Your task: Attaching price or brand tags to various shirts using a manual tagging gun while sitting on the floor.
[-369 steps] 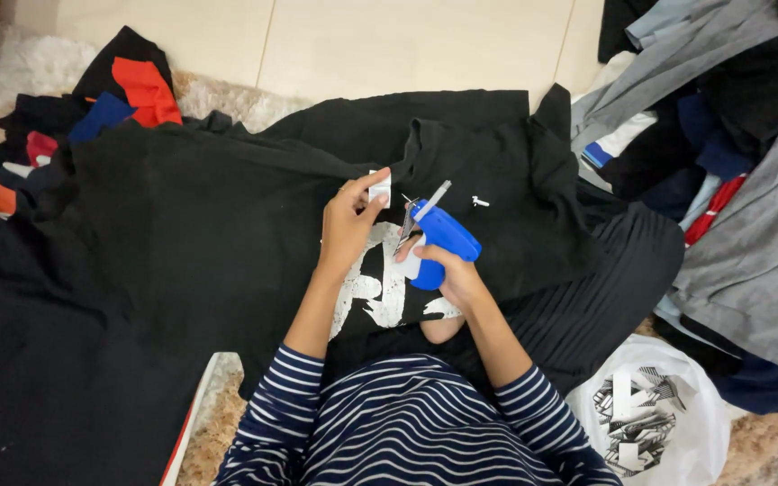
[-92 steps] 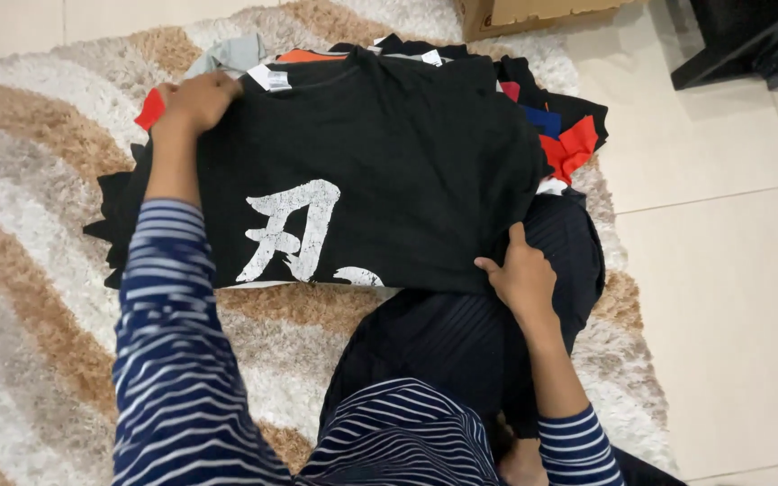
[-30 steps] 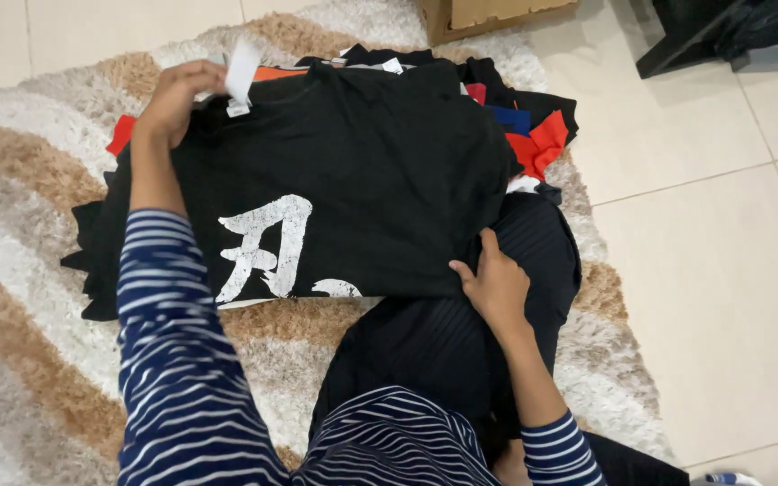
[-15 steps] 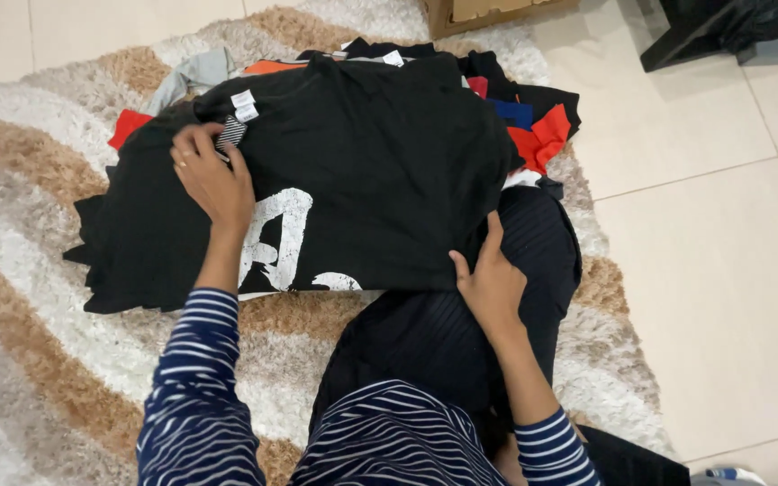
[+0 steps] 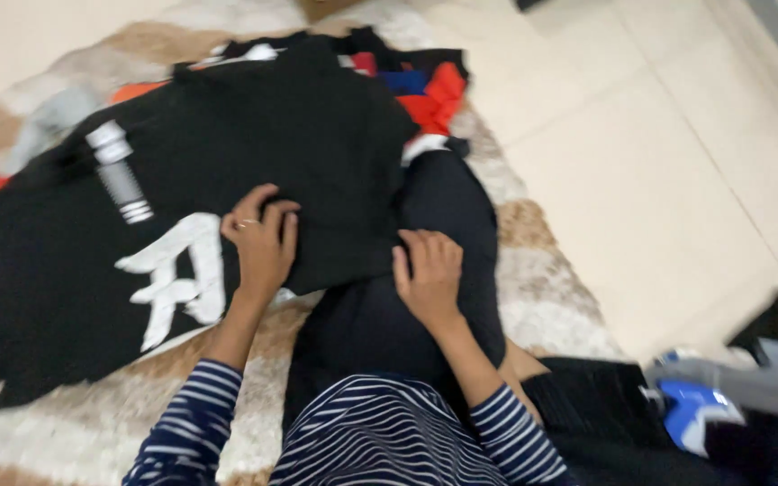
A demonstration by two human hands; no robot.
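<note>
A black shirt with a large white printed character lies on top of a pile of clothes on a shaggy rug. My left hand presses flat on the shirt near its lower edge, fingers apart, a ring on one finger. My right hand rests at the shirt's lower right edge, where it meets my black trouser leg; the fingers are spread. A striped white and grey tag lies on the shirt's upper left. Both sleeves are navy with white stripes.
Red, blue and orange garments stick out from under the pile. The beige and brown rug borders a pale tiled floor on the right. A blue tagging gun lies at the lower right among dark clothes.
My left hand has slid from the shirt's upper part down to its lower edge, close to my right hand. The view has swung right, showing the tagging gun.
</note>
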